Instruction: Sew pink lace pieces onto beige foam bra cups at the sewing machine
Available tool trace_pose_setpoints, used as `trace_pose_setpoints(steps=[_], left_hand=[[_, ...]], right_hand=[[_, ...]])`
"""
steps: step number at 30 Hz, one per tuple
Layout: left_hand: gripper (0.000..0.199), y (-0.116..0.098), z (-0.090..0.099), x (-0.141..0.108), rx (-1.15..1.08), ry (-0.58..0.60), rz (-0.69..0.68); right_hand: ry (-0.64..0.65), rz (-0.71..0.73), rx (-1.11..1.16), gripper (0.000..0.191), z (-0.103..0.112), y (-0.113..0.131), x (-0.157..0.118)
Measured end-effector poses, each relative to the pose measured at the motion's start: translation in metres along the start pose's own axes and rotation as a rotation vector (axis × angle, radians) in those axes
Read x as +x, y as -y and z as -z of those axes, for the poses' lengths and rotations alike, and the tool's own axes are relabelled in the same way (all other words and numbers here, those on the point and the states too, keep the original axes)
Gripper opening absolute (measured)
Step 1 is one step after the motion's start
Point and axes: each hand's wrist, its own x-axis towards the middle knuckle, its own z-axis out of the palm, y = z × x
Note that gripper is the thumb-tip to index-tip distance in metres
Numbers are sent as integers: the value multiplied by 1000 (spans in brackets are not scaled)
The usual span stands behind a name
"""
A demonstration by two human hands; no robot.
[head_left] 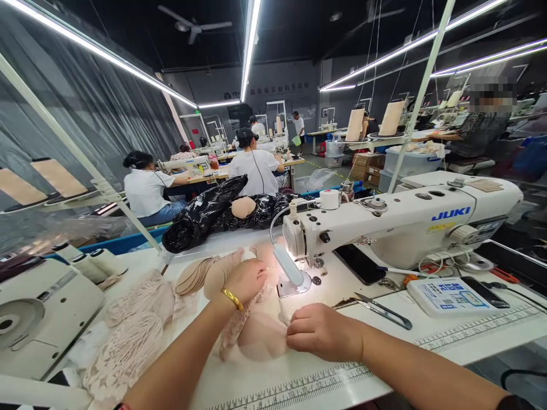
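A beige moulded bra cup with lace edging (261, 337) lies on the table in front of the sewing machine (401, 219), its outline slightly smeared. My left hand (247, 280), with a gold bracelet at the wrist, is closed over the lace beside the lit needle area. The fingers of my right hand (325, 333) are curled on the cup's right edge, where pale fabric bunches near the needle plate. A small lamp (288, 266) hides the needle. Left of my left hand lie stacked beige cups (199, 276) and a heap of lace pieces (132, 330).
Thread snips (384, 312), a black phone (359, 264) and a white box-like device (448, 296) lie to the right. Black plastic bags (205, 213) sit behind the table. Another machine (47, 319) stands at left. Co-workers sit further off.
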Motion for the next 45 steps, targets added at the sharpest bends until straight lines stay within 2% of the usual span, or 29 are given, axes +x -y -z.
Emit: trace_pose_setpoints(steps=[2, 5, 8, 10, 12, 13, 15, 19, 25, 30, 45], left_hand=[[21, 7, 12, 3, 6, -53, 0], [19, 11, 34, 8, 20, -201, 22], [30, -4, 40, 2, 11, -299, -6], [21, -24, 33, -15, -29, -237, -127], [26, -45, 18, -38, -74, -38, -350], [27, -52, 10, -48, -55, 35, -415], [25, -61, -7, -61, -38, 91, -467], [22, -57, -26, -56, -51, 72, -455], [28, -53, -38, -48, -63, -48, -511], [27, -56, -41, -52, -40, -7, -457], [19, -65, -48, -51, -69, -73, -445]], right_hand=[[-23, -1, 18, 35, -1, -1, -1], [-10, -17, 17, 34, 0, -3, -2], [40, -51, -15, 36, 4, -5, -6], [77, -85, -54, 37, 9, -10, -10], [111, -120, -112, 35, 13, -16, -14], [128, -132, -148, 34, 15, -21, -15], [166, -140, -212, 30, 19, -31, -17], [203, -167, -227, 27, 24, -45, -19], [133, -295, -159, 25, 30, -44, -31], [203, -343, -120, 20, 34, -44, -35], [263, -442, -81, 21, 38, -43, -31]])
